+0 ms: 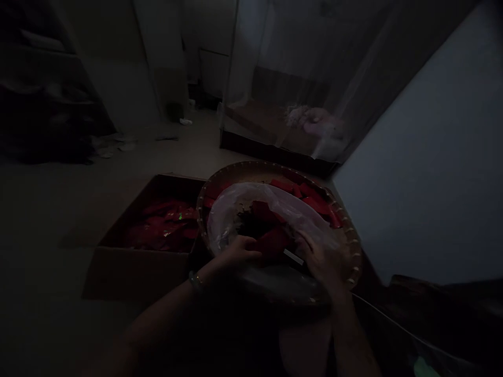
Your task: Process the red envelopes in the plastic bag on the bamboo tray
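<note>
The picture is very dark. A round woven basket tray [356, 246] holds a clear plastic bag [243, 193], spread open, with dark loose material [249, 222] inside. Over the bag's opening, my left hand [241, 251] has its thumb and fingers closed on the near left edge of a red packet [271, 243]. My right hand [317, 259] is at the packet's right side, its fingers bent; what they grip is hard to make out. Between the hands lies a pale rectangular strip [293, 256]. More red packets [316, 204] rest along the tray's far right side.
Left of the tray stands an open cardboard box [137, 267] holding many red wrappers [161, 225]. A netted bed [267, 120] is behind, with a white wall [432, 157] on the right. A pale cord [393, 322] runs at lower right.
</note>
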Motion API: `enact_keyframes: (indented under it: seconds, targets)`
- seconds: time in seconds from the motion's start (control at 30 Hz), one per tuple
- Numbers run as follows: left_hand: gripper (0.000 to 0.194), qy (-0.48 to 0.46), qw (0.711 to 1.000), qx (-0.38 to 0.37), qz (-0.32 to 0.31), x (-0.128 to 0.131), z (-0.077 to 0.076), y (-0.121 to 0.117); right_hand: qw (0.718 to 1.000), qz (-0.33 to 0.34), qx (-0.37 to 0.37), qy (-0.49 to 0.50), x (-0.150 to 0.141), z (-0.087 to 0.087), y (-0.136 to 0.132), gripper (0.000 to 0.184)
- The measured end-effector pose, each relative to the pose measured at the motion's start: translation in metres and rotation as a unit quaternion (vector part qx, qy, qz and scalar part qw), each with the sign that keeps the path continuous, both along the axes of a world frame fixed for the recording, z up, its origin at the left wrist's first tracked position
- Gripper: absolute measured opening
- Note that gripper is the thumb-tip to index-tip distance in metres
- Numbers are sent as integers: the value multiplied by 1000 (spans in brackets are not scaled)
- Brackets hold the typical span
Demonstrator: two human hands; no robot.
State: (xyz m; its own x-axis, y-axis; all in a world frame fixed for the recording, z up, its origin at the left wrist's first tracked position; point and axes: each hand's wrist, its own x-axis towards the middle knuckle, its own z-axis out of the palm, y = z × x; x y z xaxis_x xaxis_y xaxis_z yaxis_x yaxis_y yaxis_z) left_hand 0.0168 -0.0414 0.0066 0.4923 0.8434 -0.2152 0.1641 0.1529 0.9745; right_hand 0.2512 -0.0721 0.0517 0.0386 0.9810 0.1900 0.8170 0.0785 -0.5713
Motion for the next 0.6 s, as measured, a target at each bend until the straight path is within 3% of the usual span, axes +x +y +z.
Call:
enact_keyframes:
  seconds: [0.1,0.23,0.37,0.4,0.47,0.53,0.6]
  targets:
    - [26,-4,998,23,-49,-3,1,-4,999,14,46,-4,-29,5,10,47]
    - [29,-49,997,3,-55,-8,-8,-4,996,30,86,8,-43,-5,23,49]
    - [29,-84,996,-24,-19,-8,-16,-1,993,-13,28,112,-28,-13,34,50]
    - [28,-110,993,-26,20,-8,-16,0,987,-21,-5,162,-23,-14,37,54]
    - [28,-188,967,-21,171,-9,-13,3,964,-15,-69,256,-15,-17,43,61]
    - [39,-314,867,-14,388,-15,-8,7,954,-2,-121,276,-13,-22,49,59]
    - [45,-342,849,-17,403,-21,-1,12,962,27,-151,227,-16,-26,57,54]
